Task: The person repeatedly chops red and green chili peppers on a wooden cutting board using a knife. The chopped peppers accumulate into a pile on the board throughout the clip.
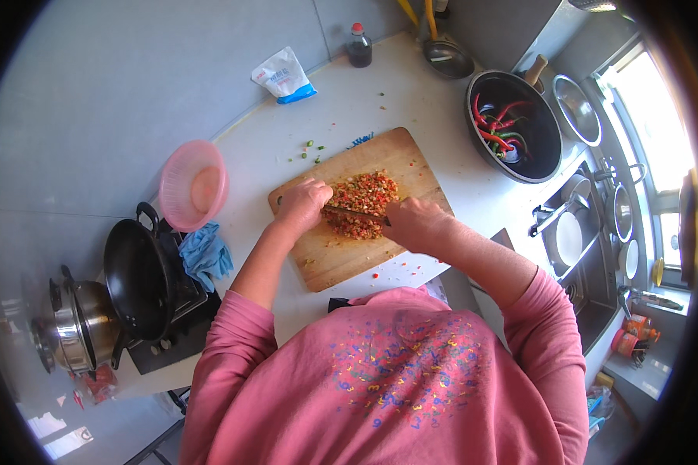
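Observation:
A kitchen knife (355, 213) lies edge-on across a heap of finely chopped red and green chillies (365, 192) on a wooden cutting board (320, 270). My right hand (417, 225) is closed around its handle end. At the other end, my left hand (303, 204) grips the blade near its tip; the fingers hide just how it is held. Small chopped bits are scattered over the board, and some lie on the counter by its near edge. Beyond the board, a few green pieces (310, 143) rest on the white counter.
A black pot (549, 136) with whole red and green chillies stands right, near the sink (599, 290). On the left are a pink plastic basket (221, 186), a blue cloth (205, 253) and a black wok (136, 279) on the stove. A salt-type bag (282, 75) and a dark-liquid bottle (359, 49) stand behind.

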{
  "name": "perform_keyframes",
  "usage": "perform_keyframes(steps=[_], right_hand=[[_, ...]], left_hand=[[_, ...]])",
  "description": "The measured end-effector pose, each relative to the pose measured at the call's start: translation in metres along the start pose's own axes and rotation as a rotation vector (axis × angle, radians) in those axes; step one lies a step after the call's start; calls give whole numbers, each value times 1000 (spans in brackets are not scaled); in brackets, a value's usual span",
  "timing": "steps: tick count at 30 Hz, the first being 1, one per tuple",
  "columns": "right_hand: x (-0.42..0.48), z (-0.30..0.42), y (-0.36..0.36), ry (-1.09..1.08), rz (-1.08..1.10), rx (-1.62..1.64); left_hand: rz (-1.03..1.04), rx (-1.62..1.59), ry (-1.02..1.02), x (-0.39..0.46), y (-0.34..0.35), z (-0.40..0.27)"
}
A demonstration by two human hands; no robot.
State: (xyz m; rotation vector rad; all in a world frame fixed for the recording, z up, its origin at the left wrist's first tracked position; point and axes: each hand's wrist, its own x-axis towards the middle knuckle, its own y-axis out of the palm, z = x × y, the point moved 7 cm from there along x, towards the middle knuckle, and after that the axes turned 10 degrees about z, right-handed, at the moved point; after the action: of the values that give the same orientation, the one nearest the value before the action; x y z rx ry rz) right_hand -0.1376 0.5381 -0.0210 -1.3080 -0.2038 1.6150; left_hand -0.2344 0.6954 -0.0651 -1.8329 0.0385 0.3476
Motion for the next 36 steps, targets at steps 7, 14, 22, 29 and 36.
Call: perform_keyframes(steps=[7, 14, 22, 29, 36], right_hand=[[1, -49, 54, 12, -178, 49], [-4, -21, 28, 13, -42, -2], [-10, 9, 21, -57, -87, 41], [-6, -46, 65, -71, -195, 21], [-11, -2, 30, -27, -62, -15]], left_hand=[[-258, 248, 16, -8, -11, -51], [-274, 54, 6, -17, 15, -24], [-114, 41, 30, -21, 8, -6], [-231, 288, 1, -27, -9, -64], [-248, 103, -8, -35, 15, -21]])
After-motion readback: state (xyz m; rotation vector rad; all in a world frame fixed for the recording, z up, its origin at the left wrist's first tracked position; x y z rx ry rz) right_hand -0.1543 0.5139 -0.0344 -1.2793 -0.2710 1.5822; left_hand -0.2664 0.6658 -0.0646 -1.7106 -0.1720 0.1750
